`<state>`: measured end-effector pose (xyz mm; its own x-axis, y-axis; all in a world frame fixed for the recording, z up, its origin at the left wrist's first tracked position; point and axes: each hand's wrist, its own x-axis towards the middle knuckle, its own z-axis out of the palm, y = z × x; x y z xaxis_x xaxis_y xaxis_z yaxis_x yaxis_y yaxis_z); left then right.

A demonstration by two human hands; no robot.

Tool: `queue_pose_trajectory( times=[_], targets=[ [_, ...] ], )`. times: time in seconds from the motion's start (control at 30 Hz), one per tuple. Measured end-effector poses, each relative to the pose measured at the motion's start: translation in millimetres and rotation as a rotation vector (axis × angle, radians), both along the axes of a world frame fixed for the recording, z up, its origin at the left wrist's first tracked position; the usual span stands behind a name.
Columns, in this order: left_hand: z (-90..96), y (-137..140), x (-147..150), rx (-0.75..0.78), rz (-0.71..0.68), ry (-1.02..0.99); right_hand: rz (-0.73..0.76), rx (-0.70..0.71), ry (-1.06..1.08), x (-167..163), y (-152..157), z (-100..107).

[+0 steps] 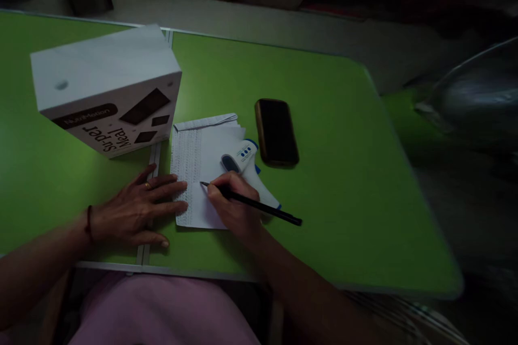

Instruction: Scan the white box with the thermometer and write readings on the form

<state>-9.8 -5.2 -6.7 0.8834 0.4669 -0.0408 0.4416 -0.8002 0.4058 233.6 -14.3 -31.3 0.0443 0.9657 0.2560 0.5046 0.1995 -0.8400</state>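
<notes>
On the right edge of the notepad [214,145], an infrared thermometer [251,168] obstructs, then a smartphone [278,132]; farther right, the bench [356,172] leaves room to pass. Leftward, a NutriMotion box [111,89] blocks passage.

Green, white and black

The tabletop [343,199] is coloured green. The white box [115,91] is printed in dark brown. White paper [216,151] is patterned with dark written rows. The white device [251,171] is trimmed in blue; the pen [265,206] is coloured black, the garment [162,312] pink.
</notes>
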Motion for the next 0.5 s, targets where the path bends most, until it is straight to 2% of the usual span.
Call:
queue_pose_trajectory(
  times=[0.3,0.5],
  targets=[
    [-0.8,0.0,-0.1,0.006,-0.005,-0.012,0.032,0.021,0.009,-0.5,-0.1,-1.6],
    [-0.8,0.0,0.2,-0.005,0.007,-0.01,0.016,-0.029,-0.002,0.6,0.9,0.1]
  ],
)
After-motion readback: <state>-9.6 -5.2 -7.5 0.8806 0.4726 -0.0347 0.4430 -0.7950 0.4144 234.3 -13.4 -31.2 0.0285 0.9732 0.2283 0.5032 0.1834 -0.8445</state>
